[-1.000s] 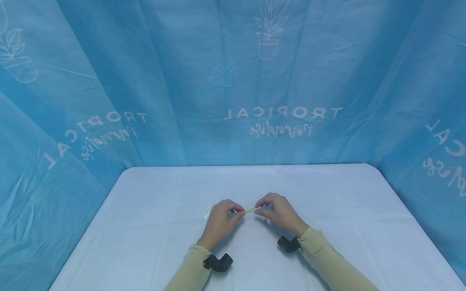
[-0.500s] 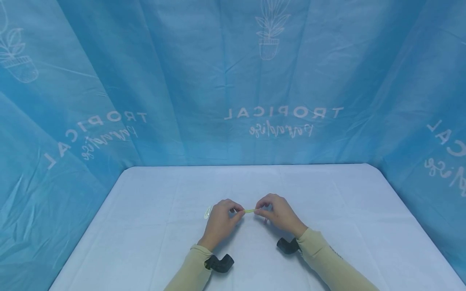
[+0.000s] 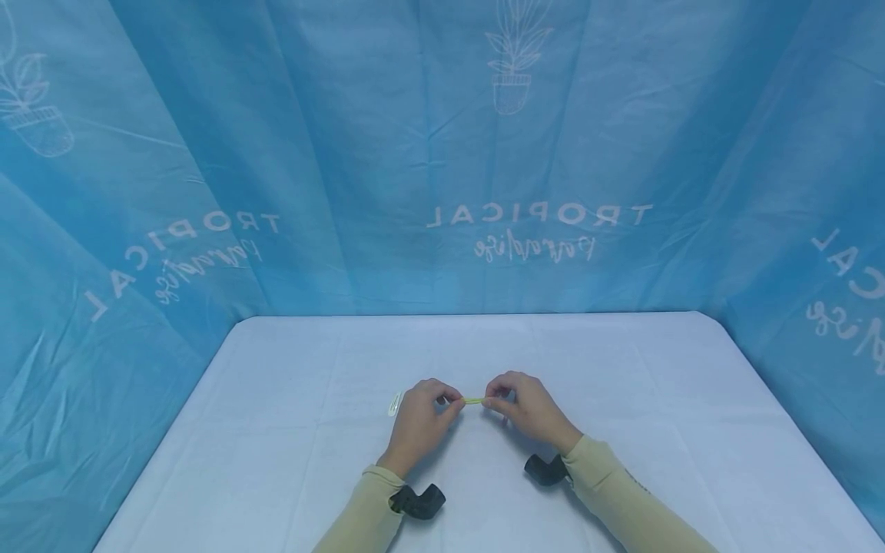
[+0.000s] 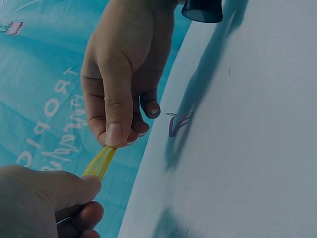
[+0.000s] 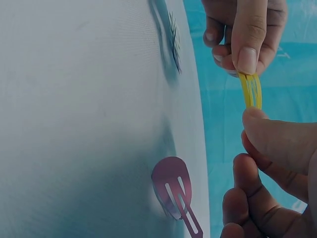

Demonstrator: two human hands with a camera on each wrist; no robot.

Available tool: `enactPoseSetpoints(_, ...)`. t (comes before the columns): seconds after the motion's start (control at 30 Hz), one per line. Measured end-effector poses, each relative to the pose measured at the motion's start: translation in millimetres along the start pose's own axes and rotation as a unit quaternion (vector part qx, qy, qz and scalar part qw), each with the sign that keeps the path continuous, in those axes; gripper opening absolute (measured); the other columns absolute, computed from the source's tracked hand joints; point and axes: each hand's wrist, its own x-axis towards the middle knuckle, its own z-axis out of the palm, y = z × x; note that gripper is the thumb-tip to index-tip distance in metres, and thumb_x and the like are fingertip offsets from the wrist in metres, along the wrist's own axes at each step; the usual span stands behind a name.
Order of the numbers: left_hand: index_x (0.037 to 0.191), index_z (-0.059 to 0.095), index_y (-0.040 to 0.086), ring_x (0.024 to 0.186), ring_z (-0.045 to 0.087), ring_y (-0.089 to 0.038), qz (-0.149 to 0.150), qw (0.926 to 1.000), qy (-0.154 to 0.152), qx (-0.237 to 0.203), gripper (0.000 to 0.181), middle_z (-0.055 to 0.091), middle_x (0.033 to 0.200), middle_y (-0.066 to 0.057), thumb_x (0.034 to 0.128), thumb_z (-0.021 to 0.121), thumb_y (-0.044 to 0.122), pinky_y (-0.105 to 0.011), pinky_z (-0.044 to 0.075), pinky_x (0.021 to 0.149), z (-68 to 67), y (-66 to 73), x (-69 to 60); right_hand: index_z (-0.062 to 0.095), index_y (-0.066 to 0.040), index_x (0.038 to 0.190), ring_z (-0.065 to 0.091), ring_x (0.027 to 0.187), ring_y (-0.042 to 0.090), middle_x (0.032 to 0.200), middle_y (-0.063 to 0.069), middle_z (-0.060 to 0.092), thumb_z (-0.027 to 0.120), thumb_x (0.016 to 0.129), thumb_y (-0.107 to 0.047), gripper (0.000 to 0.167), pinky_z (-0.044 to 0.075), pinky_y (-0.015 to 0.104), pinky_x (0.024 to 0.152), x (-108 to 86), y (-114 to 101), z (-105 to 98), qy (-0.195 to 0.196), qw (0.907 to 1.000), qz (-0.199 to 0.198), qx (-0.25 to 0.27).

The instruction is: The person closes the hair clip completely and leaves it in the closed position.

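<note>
A yellow snap hair clip (image 3: 473,400) is held level between both hands, above the table. My left hand (image 3: 418,421) pinches one end between thumb and fingers. At the other end my right hand (image 3: 531,408) pinches it the same way. Slots along the clip show between the fingertips in the right wrist view, where the yellow clip (image 5: 252,94) looks slightly bowed. A pink snap hair clip (image 5: 167,173) lies on the table below my right hand. To the left of my left hand lies a pale green hair clip (image 3: 395,404).
The table (image 3: 290,476) has a white cloth over it. Blue curtains (image 3: 373,153) with white lettering and plant drawings stand behind it and at both sides. A black camera mount (image 3: 418,502) is strapped to each sleeved wrist.
My right hand has lowered very slightly and the yellow hair clip has turned from a slant to nearly level. Both hands keep their pinch on it.
</note>
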Motion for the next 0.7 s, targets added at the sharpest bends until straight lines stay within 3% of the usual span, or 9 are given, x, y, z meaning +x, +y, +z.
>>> enactPoseSetpoints(0.7, 0.088, 0.076, 0.014, 0.078, 0.056, -0.009, 0.002, 0.9998, 0.013, 0.015, 0.006, 0.064, 0.082, 0.009, 0.0895, 0.077, 0.020, -0.029, 0.046, 0.072, 2.3, 1.4, -1.4, 0.069, -0.016, 0.089, 0.060, 0.085, 0.012, 0.090, -0.006, 0.065, 0.071, 0.094, -0.018, 0.006, 0.050, 0.034, 0.077, -1.2, -3.5, 1.1, 0.004, 0.9998, -0.021, -0.006)
